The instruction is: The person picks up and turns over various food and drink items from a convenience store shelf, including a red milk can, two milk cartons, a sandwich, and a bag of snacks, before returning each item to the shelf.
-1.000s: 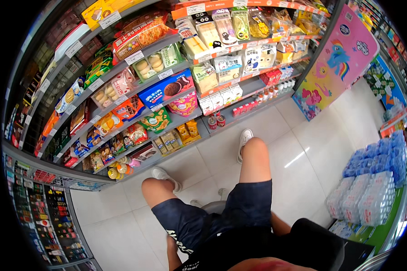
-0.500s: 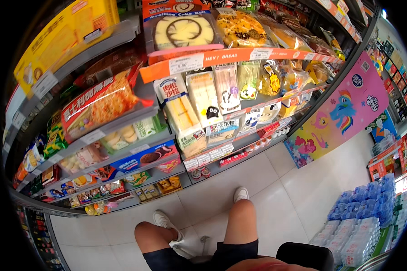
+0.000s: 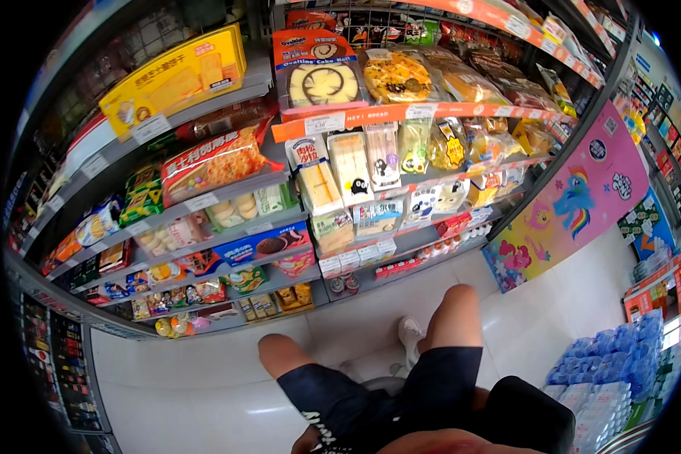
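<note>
At the lower edge, beside my left thigh, a small part of my left hand [image 3: 306, 440] shows; its fingers are hidden. A strip of skin next to my right thigh looks like part of my right hand [image 3: 480, 398], mostly covered. Nothing held can be made out in either. Ahead stands a store shelf with a packaged cake roll [image 3: 323, 82], a bagged round bread [image 3: 397, 78] and wrapped sandwiches [image 3: 349, 168]. Further left are a red-and-clear bread bag [image 3: 218, 163] and a yellow box [image 3: 175, 79]. Both hands are well apart from these goods.
My bare knees [image 3: 452, 321] point toward the shelf, above a pale tiled floor [image 3: 174, 378]. A black padded object [image 3: 530, 416] is at my right side. Blue-topped bottle packs [image 3: 605, 352] stand at the right, below a pink cartoon-pony panel [image 3: 571, 193].
The view has shifted, so more of the upper shelf and my lap shows. My knees appear further right and my left shoe has gone from sight. Parts of my hands now show beside my thighs.
</note>
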Demonstrator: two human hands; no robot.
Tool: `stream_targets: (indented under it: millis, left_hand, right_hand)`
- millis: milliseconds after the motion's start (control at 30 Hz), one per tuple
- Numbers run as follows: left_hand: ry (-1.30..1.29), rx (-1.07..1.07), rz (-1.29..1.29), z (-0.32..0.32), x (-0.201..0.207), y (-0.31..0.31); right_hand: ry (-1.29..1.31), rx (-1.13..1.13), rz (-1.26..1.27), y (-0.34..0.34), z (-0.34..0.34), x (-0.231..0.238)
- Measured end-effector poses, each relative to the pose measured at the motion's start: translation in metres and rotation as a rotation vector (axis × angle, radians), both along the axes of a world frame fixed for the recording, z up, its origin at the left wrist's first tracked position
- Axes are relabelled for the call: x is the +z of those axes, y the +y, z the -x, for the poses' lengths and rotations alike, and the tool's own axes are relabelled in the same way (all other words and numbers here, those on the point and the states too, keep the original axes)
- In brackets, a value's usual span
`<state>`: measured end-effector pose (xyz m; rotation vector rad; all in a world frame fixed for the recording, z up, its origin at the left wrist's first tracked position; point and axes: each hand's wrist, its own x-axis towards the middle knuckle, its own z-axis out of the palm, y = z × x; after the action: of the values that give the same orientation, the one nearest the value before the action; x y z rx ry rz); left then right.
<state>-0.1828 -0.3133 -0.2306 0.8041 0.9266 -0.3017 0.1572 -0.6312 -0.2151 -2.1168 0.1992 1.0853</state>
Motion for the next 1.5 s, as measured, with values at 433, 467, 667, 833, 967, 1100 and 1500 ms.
stream_targets:
  millis: [433, 467, 667, 833, 967, 1100, 1500]
  left_hand:
    - [-0.126, 0.136, -0.089, 0.016, 0.012, -0.027]
    - [-0.112, 0.191, -0.078, 0.013, 0.016, -0.029]
    - [-0.047, 0.507, -0.027, 0.018, 0.037, -0.049]
    - [0.072, 0.329, 0.142, -0.005, 0.027, -0.078]
    - [-0.041, -0.084, -0.259, -0.028, 0.018, -0.119]
    - [-0.202, -0.397, -0.506, -0.056, 0.012, -0.121]
    - [-0.218, 0.874, -1.274, -0.218, 0.267, 0.055]
  right_hand:
    - [-0.014, 0.073, -0.015, -0.103, -0.014, 0.007]
    - [0.009, 0.086, -0.021, -0.105, -0.016, -0.001]
    - [0.111, 0.213, 0.006, -0.1, -0.07, -0.03]
    - [0.112, 0.27, 0.029, -0.104, -0.13, -0.02]
    - [0.09, 0.27, 0.058, -0.13, -0.147, -0.011]
    - [0.009, 0.305, 0.067, -0.153, -0.16, -0.03]
    - [-0.792, -0.084, -0.457, -0.014, -0.346, 0.123]
